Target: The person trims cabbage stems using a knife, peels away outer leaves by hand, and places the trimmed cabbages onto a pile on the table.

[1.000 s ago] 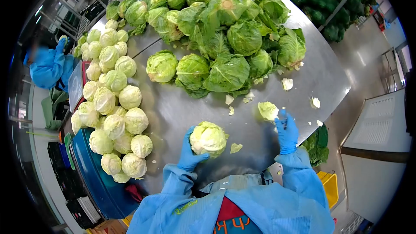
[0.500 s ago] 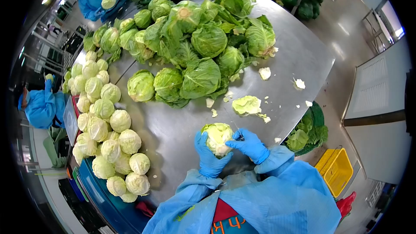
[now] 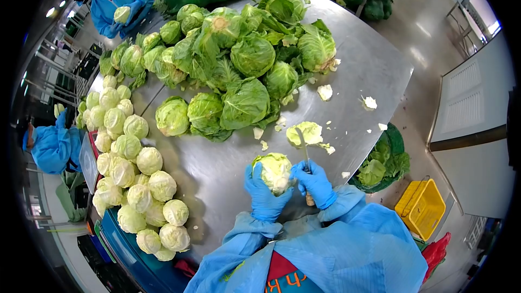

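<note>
My left hand (image 3: 266, 198), in a blue glove, is closed around the left and lower side of a pale trimmed cabbage (image 3: 274, 171) just above the metal table. Beside it on the right, my right hand (image 3: 315, 183) grips a knife (image 3: 304, 145) by its handle. The blade points up and away from me, apart from the cabbage, and the brown handle end shows below my fingers. Beyond the blade lies a loose cabbage leaf (image 3: 310, 132). Small cut scraps (image 3: 324, 93) are scattered around it.
Untrimmed green cabbages (image 3: 252, 54) are heaped at the table's (image 3: 374, 59) far side. Pale trimmed cabbages (image 3: 140, 198) are piled along the left. A leaf-filled green basket (image 3: 380, 168) and yellow crate (image 3: 420, 209) stand right. Two co-workers in blue (image 3: 116, 0) work at upper left and left.
My right hand has moved slightly off the cabbage and turned, so the knife blade now shows broadly, pointing away from me. My left hand still holds the cabbage. The whole view has shifted slightly.
</note>
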Tool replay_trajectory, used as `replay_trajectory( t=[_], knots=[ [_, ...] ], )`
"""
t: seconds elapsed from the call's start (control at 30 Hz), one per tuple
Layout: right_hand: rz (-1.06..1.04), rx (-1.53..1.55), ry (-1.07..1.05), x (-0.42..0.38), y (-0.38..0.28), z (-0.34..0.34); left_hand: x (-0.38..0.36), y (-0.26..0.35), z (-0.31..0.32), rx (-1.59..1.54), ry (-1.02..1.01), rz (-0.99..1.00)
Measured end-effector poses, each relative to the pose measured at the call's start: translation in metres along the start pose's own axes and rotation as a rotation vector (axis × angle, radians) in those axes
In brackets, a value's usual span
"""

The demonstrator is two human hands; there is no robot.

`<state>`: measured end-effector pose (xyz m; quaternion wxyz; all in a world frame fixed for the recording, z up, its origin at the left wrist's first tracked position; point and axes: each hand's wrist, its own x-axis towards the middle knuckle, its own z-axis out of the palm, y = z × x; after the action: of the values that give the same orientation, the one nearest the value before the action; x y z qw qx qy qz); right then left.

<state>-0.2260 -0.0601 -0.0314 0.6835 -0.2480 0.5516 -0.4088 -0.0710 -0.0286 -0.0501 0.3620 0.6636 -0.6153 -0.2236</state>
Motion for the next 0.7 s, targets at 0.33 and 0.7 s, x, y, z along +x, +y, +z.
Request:
replay_trajectory(
  t=[0.33, 0.7],
  knots=[
    [-0.425, -0.589, 0.066, -0.006, 0.023, 0.003, -0.009, -0.016, 0.011, -0.118, 0.126, 0.027],
    [-0.252, -0.774, -0.007, -0.013, 0.005, -0.008, -0.021, -0.005, 0.024, 0.094, 0.062, 0.028]
  ],
)
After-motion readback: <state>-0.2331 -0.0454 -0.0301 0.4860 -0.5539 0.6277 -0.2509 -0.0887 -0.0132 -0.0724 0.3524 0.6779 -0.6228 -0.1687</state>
